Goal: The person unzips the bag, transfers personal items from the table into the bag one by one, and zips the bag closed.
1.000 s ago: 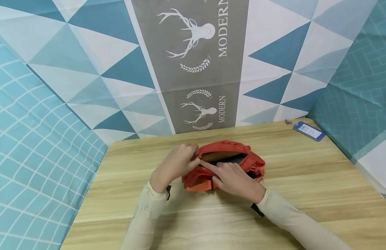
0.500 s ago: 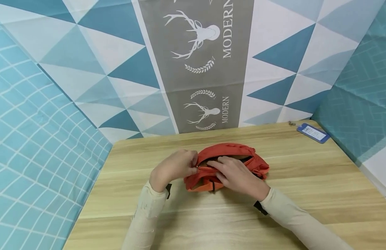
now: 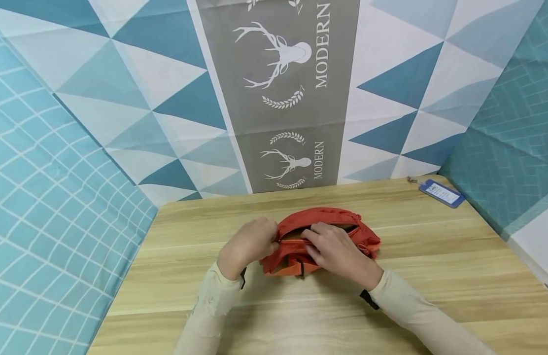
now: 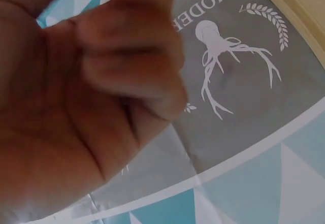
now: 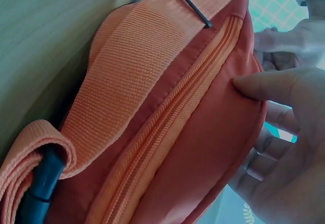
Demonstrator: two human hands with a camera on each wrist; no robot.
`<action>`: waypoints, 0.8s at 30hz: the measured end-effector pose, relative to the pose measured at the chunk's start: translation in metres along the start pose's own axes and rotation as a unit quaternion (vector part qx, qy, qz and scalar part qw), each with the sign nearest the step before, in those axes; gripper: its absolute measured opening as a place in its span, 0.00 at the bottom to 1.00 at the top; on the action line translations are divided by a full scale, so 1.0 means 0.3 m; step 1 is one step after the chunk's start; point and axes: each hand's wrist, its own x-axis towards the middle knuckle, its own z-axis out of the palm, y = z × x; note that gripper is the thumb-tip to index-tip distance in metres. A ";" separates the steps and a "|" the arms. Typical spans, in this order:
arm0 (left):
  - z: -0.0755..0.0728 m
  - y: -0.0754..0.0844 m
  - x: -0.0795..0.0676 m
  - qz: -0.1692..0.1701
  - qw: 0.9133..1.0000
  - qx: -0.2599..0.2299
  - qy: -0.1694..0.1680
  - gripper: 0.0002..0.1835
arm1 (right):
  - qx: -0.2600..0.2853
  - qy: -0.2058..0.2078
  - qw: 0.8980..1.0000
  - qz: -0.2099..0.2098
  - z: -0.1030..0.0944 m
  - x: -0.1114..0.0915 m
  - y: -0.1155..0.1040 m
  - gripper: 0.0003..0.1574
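Note:
A red waist bag [image 3: 320, 216] lies on the wooden table with its top compartment unzipped and gaping. My left hand [image 3: 252, 244] grips the bag's left end, near the end of the opening; in the left wrist view that hand [image 4: 101, 82] has curled, blurred fingers, and its fingertips are out of sight. My right hand [image 3: 338, 249] holds the near edge of the opening. In the right wrist view, its thumb [image 5: 254, 86] presses the outer red fabric while the fingers go behind the edge. An orange strap [image 5: 132, 56] and an orange zipper [image 5: 167, 117] run along the bag's near side.
A blue card holder [image 3: 441, 193] with a small clip lies at the table's far right corner. A dark buckle [image 5: 43, 178] hangs in the strap's folded end. Patterned cloth walls [image 3: 296, 108] stand behind and beside the wooden table [image 3: 433, 256].
The right hand's extended index finger has drawn back from the left end, and that hand now grips the near edge. The opening looks narrower. The left hand stays at the left end.

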 end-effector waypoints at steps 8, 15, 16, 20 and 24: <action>-0.004 -0.005 0.011 0.037 0.998 0.001 0.047 0.13 | -0.007 -0.007 1.000 0.007 -0.010 0.001 0.005 0.08; 0.047 -0.011 0.068 0.074 0.992 0.032 0.100 0.13 | 0.023 -0.052 0.998 0.020 -0.054 0.007 0.018 0.08; 0.054 -0.013 0.074 0.074 0.991 0.040 0.106 0.12 | 0.035 -0.056 0.998 0.019 -0.060 0.008 0.023 0.08; 0.064 -0.017 0.083 0.075 0.990 0.044 0.113 0.10 | 0.098 -0.046 0.994 0.028 -0.103 0.013 0.075 0.06; 0.060 -0.018 0.081 0.077 0.991 0.031 0.107 0.11 | 0.109 -0.010 0.990 0.094 -0.184 0.004 0.178 0.07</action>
